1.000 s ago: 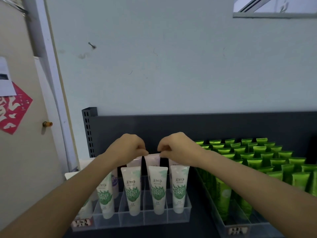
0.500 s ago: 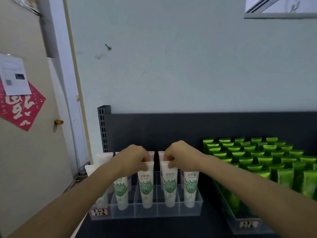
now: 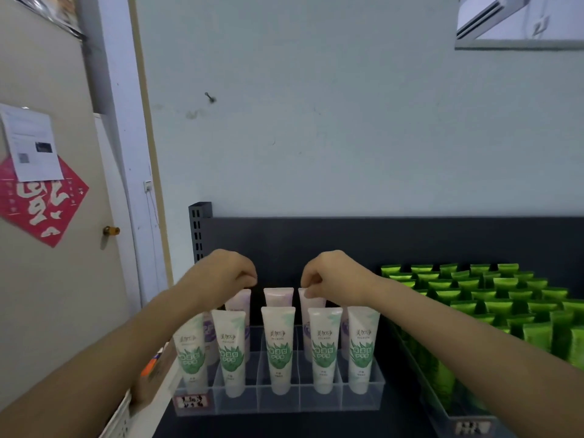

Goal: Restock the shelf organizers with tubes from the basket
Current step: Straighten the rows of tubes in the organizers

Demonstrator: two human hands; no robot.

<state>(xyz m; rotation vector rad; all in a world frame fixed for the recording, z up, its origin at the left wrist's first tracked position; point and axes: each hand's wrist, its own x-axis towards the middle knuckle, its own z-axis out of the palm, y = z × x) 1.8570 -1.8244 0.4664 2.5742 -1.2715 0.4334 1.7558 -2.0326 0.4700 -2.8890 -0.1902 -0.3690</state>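
Observation:
A clear shelf organizer (image 3: 319,402) stands on the dark shelf. Its front row holds several white tubes with green leaf print (image 3: 279,349), upright with caps down. Behind them stand pale purple tubes (image 3: 278,296). My left hand (image 3: 226,276) hovers over the back row with its fingers pinched together, just above the top of the left purple tube (image 3: 239,299). My right hand (image 3: 335,276) pinches the crimped top of the right purple tube (image 3: 316,302). A white basket (image 3: 118,420) shows at the lower left edge, partly hidden by my left forearm.
A second clear tray (image 3: 467,420) to the right is packed with several bright green tubes (image 3: 493,295). The dark shelf back panel (image 3: 410,238) rises behind. A door with a red paper decoration (image 3: 41,203) is on the left. A small box (image 3: 156,365) lies beside the organizer.
Both hands let go of the front green-print tubes and moved up and back to the purple row. The view shifted, so the shelf sits further right.

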